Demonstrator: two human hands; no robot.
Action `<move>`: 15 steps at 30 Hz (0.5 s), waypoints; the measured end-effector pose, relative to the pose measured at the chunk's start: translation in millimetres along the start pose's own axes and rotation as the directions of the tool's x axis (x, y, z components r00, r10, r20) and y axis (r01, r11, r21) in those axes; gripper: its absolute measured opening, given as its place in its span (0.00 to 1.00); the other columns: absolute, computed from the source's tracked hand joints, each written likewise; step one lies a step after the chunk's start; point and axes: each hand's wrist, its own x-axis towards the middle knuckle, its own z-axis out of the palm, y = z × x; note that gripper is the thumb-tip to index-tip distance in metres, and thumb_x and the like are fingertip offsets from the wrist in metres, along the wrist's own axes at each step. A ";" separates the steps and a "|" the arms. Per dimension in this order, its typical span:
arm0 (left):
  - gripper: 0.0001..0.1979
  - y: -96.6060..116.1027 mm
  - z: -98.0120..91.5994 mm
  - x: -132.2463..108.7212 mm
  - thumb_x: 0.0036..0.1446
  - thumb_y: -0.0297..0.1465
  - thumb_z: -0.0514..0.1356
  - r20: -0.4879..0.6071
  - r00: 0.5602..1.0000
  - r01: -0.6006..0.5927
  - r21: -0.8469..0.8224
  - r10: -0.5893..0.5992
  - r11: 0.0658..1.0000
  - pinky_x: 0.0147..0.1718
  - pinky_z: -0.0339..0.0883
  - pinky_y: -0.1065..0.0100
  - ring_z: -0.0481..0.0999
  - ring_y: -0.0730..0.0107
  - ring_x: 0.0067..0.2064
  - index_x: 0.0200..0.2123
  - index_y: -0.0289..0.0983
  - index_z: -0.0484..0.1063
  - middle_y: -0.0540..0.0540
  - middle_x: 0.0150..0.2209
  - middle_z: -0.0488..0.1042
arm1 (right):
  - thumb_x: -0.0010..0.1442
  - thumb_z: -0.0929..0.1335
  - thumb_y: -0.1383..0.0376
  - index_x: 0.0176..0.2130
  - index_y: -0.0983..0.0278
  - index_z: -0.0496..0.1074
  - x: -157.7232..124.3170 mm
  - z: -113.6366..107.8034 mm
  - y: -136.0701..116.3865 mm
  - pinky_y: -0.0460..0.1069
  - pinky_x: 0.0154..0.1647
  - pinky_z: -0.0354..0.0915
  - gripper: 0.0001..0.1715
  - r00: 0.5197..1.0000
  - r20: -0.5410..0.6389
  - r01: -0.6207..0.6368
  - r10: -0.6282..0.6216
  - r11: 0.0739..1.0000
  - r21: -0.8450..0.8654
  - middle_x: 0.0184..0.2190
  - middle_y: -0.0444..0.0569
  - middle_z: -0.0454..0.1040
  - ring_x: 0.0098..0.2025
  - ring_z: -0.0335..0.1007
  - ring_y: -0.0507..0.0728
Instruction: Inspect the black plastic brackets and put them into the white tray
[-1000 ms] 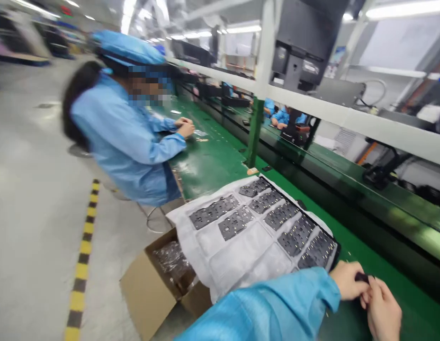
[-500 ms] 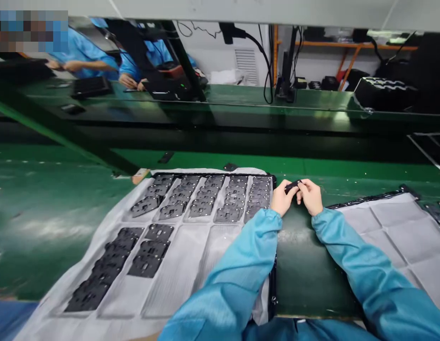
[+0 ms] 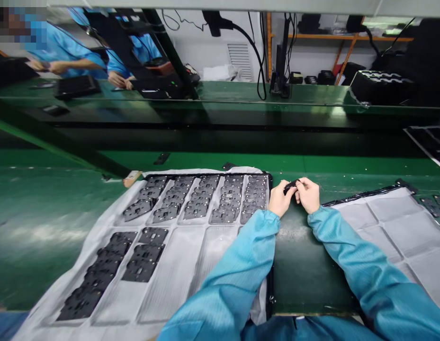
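Observation:
Between my two hands is a small black plate-like part (image 3: 291,186), tilted and seen nearly edge-on. My left hand (image 3: 279,199) grips its left end, fingers closed. The fingers of my right hand (image 3: 308,195) pinch the other end. Both hands hover over the green bench between two trays. To the left lies a compartmented tray lined with white sheet (image 3: 177,265). Overlapping flat black plates (image 3: 225,199) with small holes fill its back row, and more black plates (image 3: 143,263) lie in two front compartments. The part's face is mostly hidden by my fingers.
A second white-lined tray (image 3: 411,222) lies at the right, with black pieces (image 3: 435,206) beyond it. A green slanted post (image 3: 63,147) crosses the left side. Across the bench, co-workers' hands (image 3: 120,79) are busy. Loose black parts (image 3: 162,158) lie behind the left tray.
The view has shifted slightly, so the background sits a little further left and higher. Both hands keep hold of the black part, with the right fingers slightly closer over it.

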 end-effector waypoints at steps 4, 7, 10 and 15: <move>0.10 -1.0 1.2 0.1 0.59 0.38 0.56 -0.017 1.000 -0.004 -0.006 0.004 1.000 0.32 0.59 0.73 0.68 0.73 0.29 0.32 0.37 0.68 0.51 0.26 0.69 | 0.56 0.65 0.58 0.30 0.65 0.68 -0.1 -0.7 0.2 0.42 0.10 0.56 0.12 1.000 0.002 0.010 -0.010 1.000 0.001 0.10 0.38 0.62 0.10 0.57 0.48; 0.09 -2.5 1.7 0.3 0.59 0.37 0.56 -0.036 0.999 -0.003 0.010 0.003 1.000 0.31 0.59 0.73 0.68 0.73 0.29 0.31 0.38 0.68 0.51 0.26 0.69 | 0.56 0.65 0.58 0.33 0.65 0.69 1.1 -0.5 1.0 0.43 0.13 0.60 0.12 1.000 0.002 0.024 -0.024 0.999 0.026 0.12 0.38 0.64 0.11 0.60 0.48; 0.10 -4.7 1.8 0.3 0.58 0.38 0.56 -0.047 0.999 -0.003 0.014 0.004 1.000 0.32 0.59 0.73 0.68 0.73 0.29 0.31 0.37 0.67 0.51 0.27 0.69 | 0.56 0.66 0.55 0.35 0.65 0.69 2.5 -0.2 2.2 0.43 0.14 0.62 0.15 1.000 0.002 0.011 -0.011 0.999 0.031 0.12 0.38 0.64 0.12 0.60 0.49; 0.11 -10.8 2.7 2.3 0.57 0.38 0.57 -0.050 0.998 0.026 -0.084 -0.030 0.996 0.32 0.60 0.73 0.68 0.74 0.30 0.30 0.36 0.66 0.51 0.27 0.70 | 0.57 0.66 0.53 0.38 0.66 0.70 3.7 -1.0 2.5 0.42 0.13 0.60 0.18 1.000 0.011 0.027 -0.028 0.999 0.019 0.13 0.38 0.64 0.12 0.60 0.48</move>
